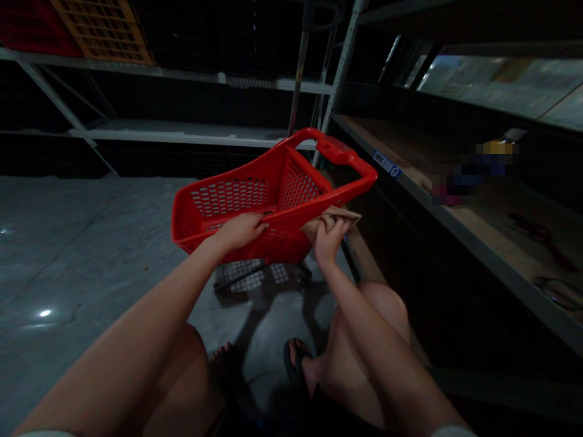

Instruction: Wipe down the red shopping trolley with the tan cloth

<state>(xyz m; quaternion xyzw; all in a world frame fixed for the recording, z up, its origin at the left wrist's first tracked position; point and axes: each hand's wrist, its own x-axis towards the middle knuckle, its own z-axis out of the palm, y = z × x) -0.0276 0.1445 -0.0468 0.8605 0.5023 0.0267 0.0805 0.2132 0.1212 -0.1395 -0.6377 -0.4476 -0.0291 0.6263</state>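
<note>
Two grips: left hand (pixel 242 230) on red cart (pixel 279 193); right hand (pixel 328 240) clutching brown cloth (pixel 342 213).

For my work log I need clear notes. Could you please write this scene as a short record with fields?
Left hand: left hand holds the near rim of the red cart
Right hand: right hand holds a brown cloth-like piece at the cart's outer side, near its handle
Behind: metal rack with a yellow crate, upper left
Right side: shelf with a blue label on its edge
Floor: grey floor
Light: dim
</note>
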